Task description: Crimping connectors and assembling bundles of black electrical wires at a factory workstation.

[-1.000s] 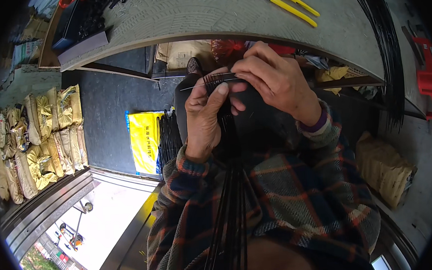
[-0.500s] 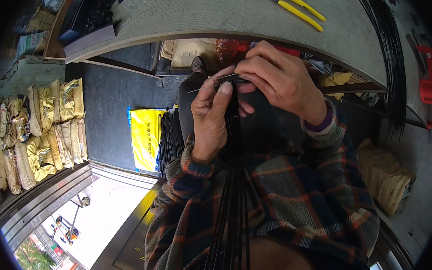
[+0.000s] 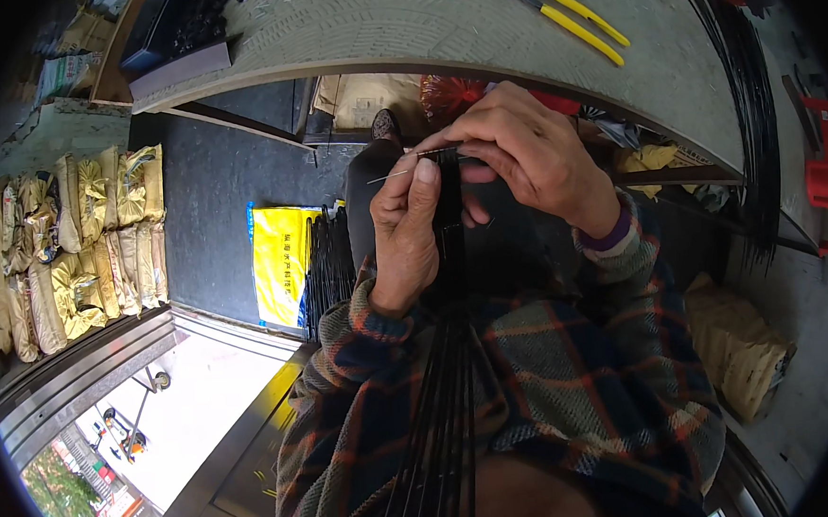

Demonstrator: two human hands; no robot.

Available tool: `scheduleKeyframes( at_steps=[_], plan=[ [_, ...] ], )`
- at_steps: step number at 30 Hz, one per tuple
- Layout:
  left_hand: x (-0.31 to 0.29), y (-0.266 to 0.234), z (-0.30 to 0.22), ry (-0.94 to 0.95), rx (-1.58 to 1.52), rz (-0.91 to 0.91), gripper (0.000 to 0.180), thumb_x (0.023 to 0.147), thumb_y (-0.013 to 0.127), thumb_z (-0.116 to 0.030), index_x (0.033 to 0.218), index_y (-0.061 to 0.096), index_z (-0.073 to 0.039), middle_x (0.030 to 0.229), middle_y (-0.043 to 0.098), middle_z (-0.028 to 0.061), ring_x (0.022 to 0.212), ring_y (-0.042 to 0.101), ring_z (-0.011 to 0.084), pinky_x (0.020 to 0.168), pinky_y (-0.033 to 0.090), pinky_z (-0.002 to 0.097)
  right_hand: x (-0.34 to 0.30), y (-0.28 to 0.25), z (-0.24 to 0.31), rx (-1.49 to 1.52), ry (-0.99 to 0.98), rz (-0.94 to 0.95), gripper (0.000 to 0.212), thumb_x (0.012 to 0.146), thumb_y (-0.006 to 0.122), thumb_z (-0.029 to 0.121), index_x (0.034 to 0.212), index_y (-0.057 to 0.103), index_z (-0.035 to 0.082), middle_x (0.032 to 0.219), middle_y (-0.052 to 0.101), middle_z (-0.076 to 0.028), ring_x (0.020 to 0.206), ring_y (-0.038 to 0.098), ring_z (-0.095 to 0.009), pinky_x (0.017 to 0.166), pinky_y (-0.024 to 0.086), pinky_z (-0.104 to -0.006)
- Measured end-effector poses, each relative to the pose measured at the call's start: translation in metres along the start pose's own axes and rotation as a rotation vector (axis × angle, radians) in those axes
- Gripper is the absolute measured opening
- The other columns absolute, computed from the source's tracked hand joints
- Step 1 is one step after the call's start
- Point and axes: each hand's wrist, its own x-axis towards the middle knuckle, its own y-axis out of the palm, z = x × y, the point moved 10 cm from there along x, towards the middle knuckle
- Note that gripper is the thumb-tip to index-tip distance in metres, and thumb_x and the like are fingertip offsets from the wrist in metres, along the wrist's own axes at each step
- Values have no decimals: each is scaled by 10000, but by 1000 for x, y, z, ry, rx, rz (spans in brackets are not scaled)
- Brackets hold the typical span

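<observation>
My left hand (image 3: 407,249) is closed around the upper end of a bundle of thin black strips (image 3: 447,185), its thumb pressed on their edge. Loose lengths of these strips run down over my lap and chest. A thin, needle-like wire (image 3: 388,177) pokes out to the left past my left thumb. Over the bundle's top, my right hand (image 3: 543,161) bends with thumb and fingers pinched together. Between its fingertips and the left hand lies a slim dark rod (image 3: 438,150); its exact kind is too small to tell.
Yellow-handled cutters (image 3: 585,25) lie on the grey worktable (image 3: 400,22) ahead. More long black strips (image 3: 752,124) hang over its right edge, near a red tool (image 3: 821,177). A yellow bag (image 3: 280,262) and further strips (image 3: 329,268) are on the floor. Stacked paper sacks (image 3: 76,241) stand left.
My right fingers have come slightly down toward the bundle, bringing the slim rod against its top. The wire at my left thumb shows a shorter length and slants more. The view has shifted slightly.
</observation>
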Motion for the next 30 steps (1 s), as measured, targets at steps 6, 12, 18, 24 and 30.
scheduleKeyframes(
  at_steps=[6, 12, 18, 24, 30],
  plan=[
    [3, 6, 3, 7, 33, 44, 321, 937, 396, -182, 1177, 458, 22, 857, 609, 98, 596, 517, 103, 560, 433, 204, 2, -16, -1, -64, 74, -122, 215, 731, 611, -9, 936, 549, 6, 824, 560, -83, 795, 546, -242, 640, 448, -316],
    [-4, -3, 1, -82, 207, 105, 246, 923, 417, -131, 1068, 520, 38, 795, 599, 72, 609, 506, 81, 581, 414, 201, 4, -16, -9, -138, 195, 36, 119, 646, 675, 45, 683, 562, 48, 804, 553, -59, 732, 521, -229, 674, 386, -339],
    [5, -17, 13, -142, 132, -15, 226, 918, 441, -145, 1002, 536, 41, 759, 588, 63, 619, 522, 91, 579, 425, 214, 26, -24, -70, 45, 269, 187, 83, 731, 630, 72, 800, 605, 33, 843, 589, -73, 804, 557, -255, 715, 425, -324],
    [12, -29, 7, -125, 114, -85, 205, 914, 452, -151, 939, 533, 35, 703, 546, 43, 587, 491, 86, 549, 413, 214, 134, -50, -228, -356, 261, 191, 158, 800, 540, 139, 878, 594, 12, 810, 606, -133, 746, 578, -306, 664, 457, -355],
    [29, -45, 10, -148, 92, -118, 171, 917, 445, -142, 907, 522, 10, 681, 514, 22, 580, 457, 69, 529, 396, 204, 196, -29, -351, -847, 345, 180, 118, 757, 548, 133, 816, 632, 74, 848, 625, -121, 826, 591, -293, 694, 468, -388]
  ],
)
